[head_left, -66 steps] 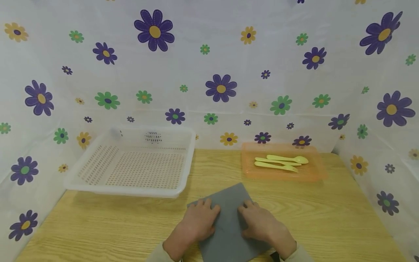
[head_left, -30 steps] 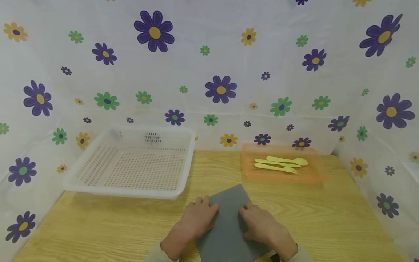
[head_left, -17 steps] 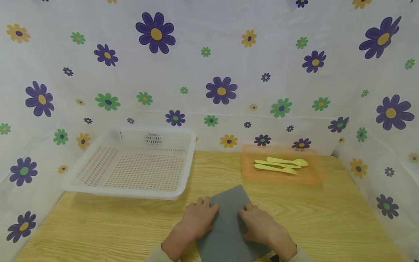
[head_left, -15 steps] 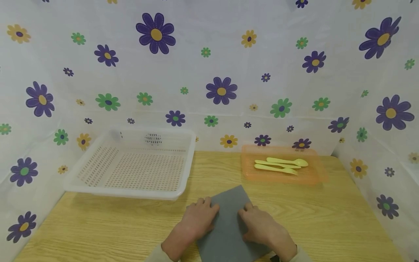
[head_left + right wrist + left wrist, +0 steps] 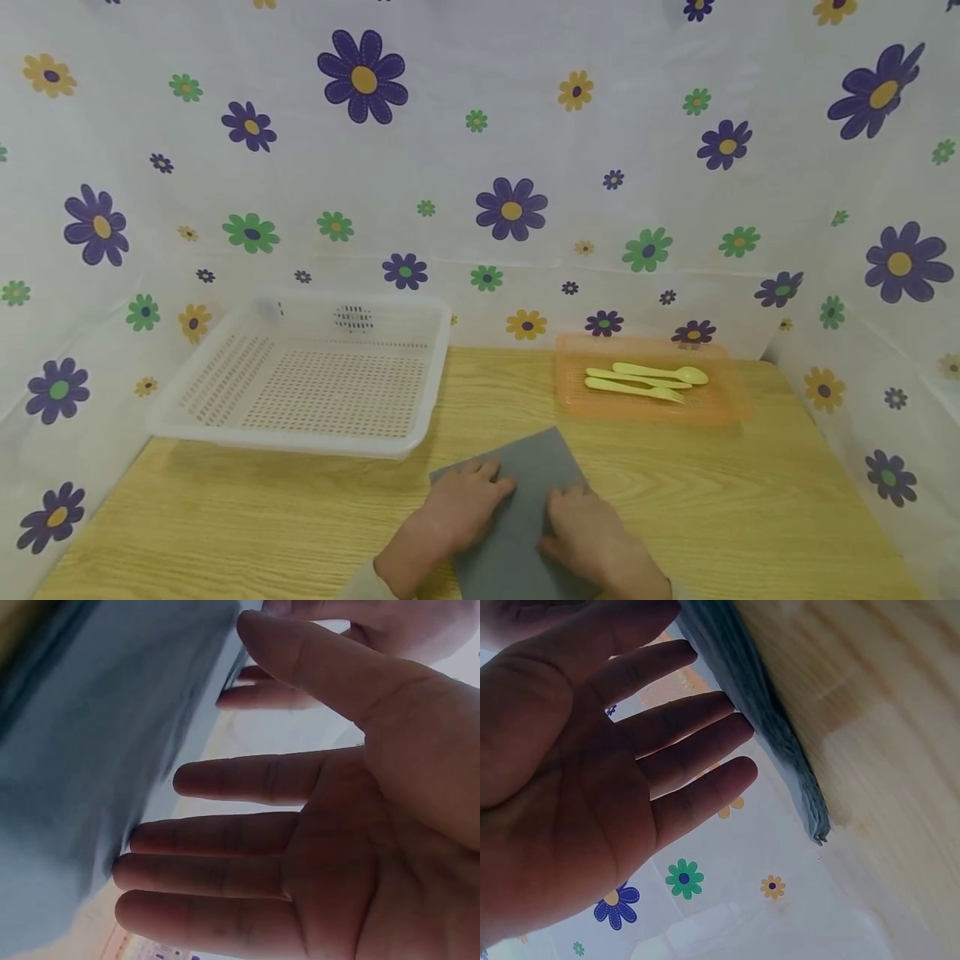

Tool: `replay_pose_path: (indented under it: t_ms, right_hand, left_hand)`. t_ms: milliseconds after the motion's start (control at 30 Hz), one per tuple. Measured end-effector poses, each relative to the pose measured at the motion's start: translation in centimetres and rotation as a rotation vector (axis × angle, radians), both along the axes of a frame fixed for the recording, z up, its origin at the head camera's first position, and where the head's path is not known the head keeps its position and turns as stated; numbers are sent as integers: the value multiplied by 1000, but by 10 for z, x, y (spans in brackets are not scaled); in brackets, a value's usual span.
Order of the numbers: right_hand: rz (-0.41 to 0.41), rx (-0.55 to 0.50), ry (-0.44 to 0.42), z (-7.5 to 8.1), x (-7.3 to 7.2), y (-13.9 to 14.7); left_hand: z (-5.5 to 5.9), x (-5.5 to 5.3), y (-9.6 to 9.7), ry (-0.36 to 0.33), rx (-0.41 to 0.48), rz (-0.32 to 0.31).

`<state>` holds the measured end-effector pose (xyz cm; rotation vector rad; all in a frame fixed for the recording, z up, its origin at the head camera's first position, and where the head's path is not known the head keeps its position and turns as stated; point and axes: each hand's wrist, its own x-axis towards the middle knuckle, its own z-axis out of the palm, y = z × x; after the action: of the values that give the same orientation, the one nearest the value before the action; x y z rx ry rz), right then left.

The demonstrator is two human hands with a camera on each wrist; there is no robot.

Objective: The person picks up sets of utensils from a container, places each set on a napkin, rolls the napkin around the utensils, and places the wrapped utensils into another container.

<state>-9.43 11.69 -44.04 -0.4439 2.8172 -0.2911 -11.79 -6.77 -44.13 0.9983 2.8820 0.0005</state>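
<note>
On my head feed, the folded gray cloth [image 5: 523, 504] lies flat and askew on the tabletop [image 5: 262, 517], between and partly beneath the two hands. I see the left hand [image 5: 463, 504] over its left side, with the cloth's far left corner showing just past the fingers. The right hand [image 5: 587, 533] lies on the right side, and another corner reaches forward beyond both hands. The cloth's near end runs out of my view.

My wrist feeds show both hands unclenched and gripping nothing: the left fingers extend straight to the cloth's layered edge, and the right fingertips touch it too. Well ahead, I have a white basket [image 5: 285, 442] on the left and an orange tray [image 5: 727, 408] with yellow cutlery [image 5: 633, 387] on the right.
</note>
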Motion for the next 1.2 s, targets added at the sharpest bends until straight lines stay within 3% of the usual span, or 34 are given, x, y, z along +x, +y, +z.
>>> replay_pose_path:
  t_ms: [300, 533, 1200]
  right_hand:
    - [-17, 0, 46, -6, 3, -4]
    - [-3, 5, 36, -8, -1, -1]
    - [51, -54, 43, -4, -12, 8]
  left_hand:
    - [0, -1, 2, -28, -16, 19]
    - [0, 0, 3, 5, -36, 20]
    - [1, 3, 3, 18, -97, 45]
